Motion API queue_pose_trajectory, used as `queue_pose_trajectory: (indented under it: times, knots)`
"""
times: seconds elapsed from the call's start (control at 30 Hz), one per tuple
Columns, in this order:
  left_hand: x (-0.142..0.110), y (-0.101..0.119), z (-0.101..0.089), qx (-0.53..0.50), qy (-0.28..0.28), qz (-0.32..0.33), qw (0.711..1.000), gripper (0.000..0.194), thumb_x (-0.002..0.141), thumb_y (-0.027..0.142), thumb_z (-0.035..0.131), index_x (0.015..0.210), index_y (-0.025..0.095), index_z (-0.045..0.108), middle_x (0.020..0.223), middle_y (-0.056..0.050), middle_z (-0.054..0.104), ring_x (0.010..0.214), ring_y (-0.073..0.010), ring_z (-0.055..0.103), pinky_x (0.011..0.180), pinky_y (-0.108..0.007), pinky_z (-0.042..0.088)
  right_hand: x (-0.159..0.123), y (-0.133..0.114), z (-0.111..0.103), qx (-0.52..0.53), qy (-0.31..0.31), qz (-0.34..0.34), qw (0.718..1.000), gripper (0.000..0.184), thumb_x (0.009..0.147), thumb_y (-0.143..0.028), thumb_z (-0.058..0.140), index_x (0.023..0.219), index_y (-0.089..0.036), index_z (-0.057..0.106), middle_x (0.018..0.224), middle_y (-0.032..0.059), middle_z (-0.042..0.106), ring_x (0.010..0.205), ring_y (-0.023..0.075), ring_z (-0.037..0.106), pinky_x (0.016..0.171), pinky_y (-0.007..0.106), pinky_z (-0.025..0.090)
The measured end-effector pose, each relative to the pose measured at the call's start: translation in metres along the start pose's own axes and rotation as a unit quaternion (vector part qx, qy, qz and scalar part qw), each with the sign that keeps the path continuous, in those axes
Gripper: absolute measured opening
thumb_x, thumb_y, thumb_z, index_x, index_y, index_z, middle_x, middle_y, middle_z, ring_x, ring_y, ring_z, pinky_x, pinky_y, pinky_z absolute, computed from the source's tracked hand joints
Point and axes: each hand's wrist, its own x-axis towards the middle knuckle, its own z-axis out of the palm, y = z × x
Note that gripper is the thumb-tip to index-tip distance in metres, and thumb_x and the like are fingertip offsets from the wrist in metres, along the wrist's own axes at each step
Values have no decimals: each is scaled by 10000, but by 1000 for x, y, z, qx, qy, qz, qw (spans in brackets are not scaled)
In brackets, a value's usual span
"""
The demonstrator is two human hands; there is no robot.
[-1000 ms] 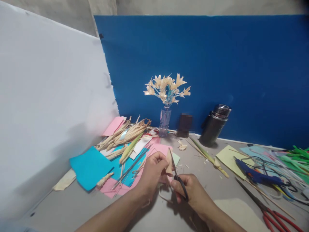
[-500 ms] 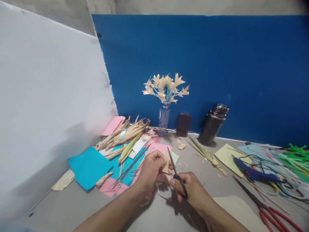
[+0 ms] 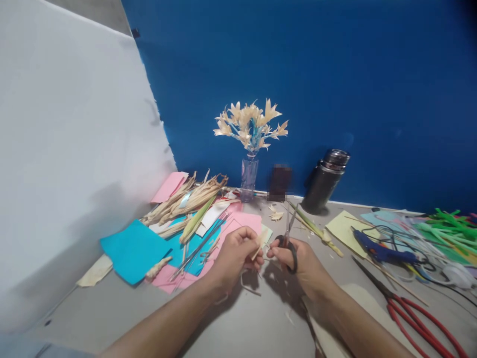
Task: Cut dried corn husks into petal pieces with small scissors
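Between the fingers of my left hand (image 3: 240, 256) is a small pale piece of corn husk (image 3: 260, 243), pinched upright. My right hand (image 3: 300, 261) holds black-handled scissors (image 3: 290, 233) by the finger loops, the slightly parted blades pointing up and away. The blades are apart from the husk piece. Beyond my hands, husk flowers (image 3: 251, 124) on blue stems stand in a clear bottle (image 3: 249, 176). A few husk scraps (image 3: 276, 214) lie on the table in front of it.
Dried husks (image 3: 197, 199) and blue paper (image 3: 136, 251) cover the left side. A dark flask (image 3: 325, 181) stands at the back. To the right are a blue glue gun (image 3: 383, 247), red-handled shears (image 3: 406, 308), yellow paper (image 3: 345, 231) and green pipe cleaners (image 3: 449, 223).
My right hand has drawn the scissors to the right, away from the husk piece, and their blades have parted slightly. The view has tilted down a little.
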Motion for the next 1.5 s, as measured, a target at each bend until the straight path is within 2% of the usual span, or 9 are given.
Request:
queue_pose_trajectory:
  times: [0.17,0.37,0.5,0.83,1.1,1.2,1.27,1.37,1.5]
  knots:
    - [-2,-3,0,154,46,123,979,76,799,231,593,758,204,535,685,1,576,559,-147,575,513,-256,459,-1,-3,-4,-12,5,0,1000,256,708,-402,707,704,-151,657,519,-36,469,510,106,358,504,248,268]
    - [1,-9,-5,332,58,413,846,237,732,-7,475,763,206,572,853,-39,595,862,-185,574,770,-307,462,-1,-2,-9,83,-39,-20,996,397,802,-540,651,741,-148,659,621,2,551,515,102,369,503,252,289]
    - [2,-11,-8,364,64,454,811,248,771,-20,472,803,206,570,923,-50,586,910,-188,570,789,-311,468,-1,-3,-10,62,-51,-6,997,275,775,-388,695,662,-148,623,527,-41,448,506,90,353,500,236,279]
    - [6,-6,-11,420,88,512,744,193,846,23,522,805,195,600,1020,-65,550,946,-187,567,816,-332,485,-8,-11,3,181,-64,73,979,351,581,-287,806,845,-154,617,681,22,654,668,196,658,629,298,512]
    - [5,-5,-11,377,89,472,792,157,808,88,572,864,215,646,1002,-63,595,971,-223,594,859,-374,505,-6,-16,4,136,-23,23,990,202,584,-217,714,739,-167,593,541,-21,606,509,109,541,544,232,423]
    - [5,-3,-9,251,110,310,910,319,754,143,610,1057,241,629,1094,-63,607,927,-228,609,751,-347,536,-2,-16,4,142,-20,16,990,204,555,-218,695,718,-170,581,523,-28,595,484,107,526,522,234,408]
    - [5,-2,-8,119,34,143,982,465,746,195,643,1199,273,568,1175,-67,603,867,-220,634,667,-330,540,1,-14,3,143,-13,3,990,206,555,-223,693,721,-167,583,522,-33,586,483,105,518,520,232,399]
    - [2,0,-4,-50,-63,-18,997,517,760,319,687,1256,255,558,1076,-81,651,793,-205,647,679,-341,541,0,-10,0,129,-4,-21,991,225,563,-237,728,731,-168,594,544,-37,579,506,108,518,523,227,385]
    - [-1,-2,3,-59,-91,-24,994,257,753,372,749,889,161,695,842,-58,646,697,-145,598,634,-262,500,-3,-5,-5,66,-2,-43,997,220,608,-255,771,758,-169,634,636,-28,604,567,111,517,549,229,379]
